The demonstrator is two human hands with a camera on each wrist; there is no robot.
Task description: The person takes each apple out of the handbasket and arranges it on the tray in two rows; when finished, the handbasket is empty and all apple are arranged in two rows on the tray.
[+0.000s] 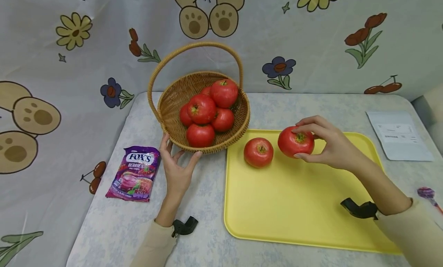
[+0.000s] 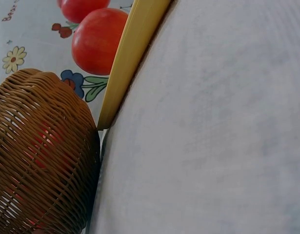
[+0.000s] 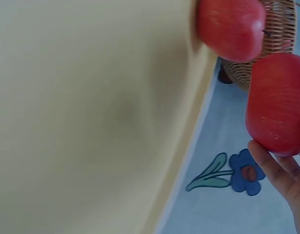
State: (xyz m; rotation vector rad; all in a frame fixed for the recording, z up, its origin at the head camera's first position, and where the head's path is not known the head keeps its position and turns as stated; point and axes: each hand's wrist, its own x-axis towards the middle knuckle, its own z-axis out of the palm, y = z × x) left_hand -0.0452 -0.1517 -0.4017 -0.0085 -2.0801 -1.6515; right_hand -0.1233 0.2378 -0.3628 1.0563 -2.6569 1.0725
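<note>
My right hand (image 1: 327, 142) grips a red apple (image 1: 295, 142) between thumb and fingers, over the back part of the yellow tray (image 1: 294, 205). In the right wrist view that apple (image 3: 279, 105) shows large beside the fingers. Another apple (image 1: 258, 152) sits on the tray just left of it. To the left, a wicker basket (image 1: 173, 101) with a tall arched handle holds several red apples (image 1: 202, 108) and tilts toward me. My left hand (image 1: 178, 171) holds the basket's near left side, thumb at the front edge. Only the basket's woven outside (image 2: 42, 156) shows in the left wrist view, without the hand.
A purple candy bag (image 1: 135, 174) lies left of my left hand. Beyond the tray's right side are a pale flat packet (image 1: 398, 135) and a wrapped lollipop (image 1: 426, 192). A patterned cloth (image 1: 311, 40) hangs behind the table.
</note>
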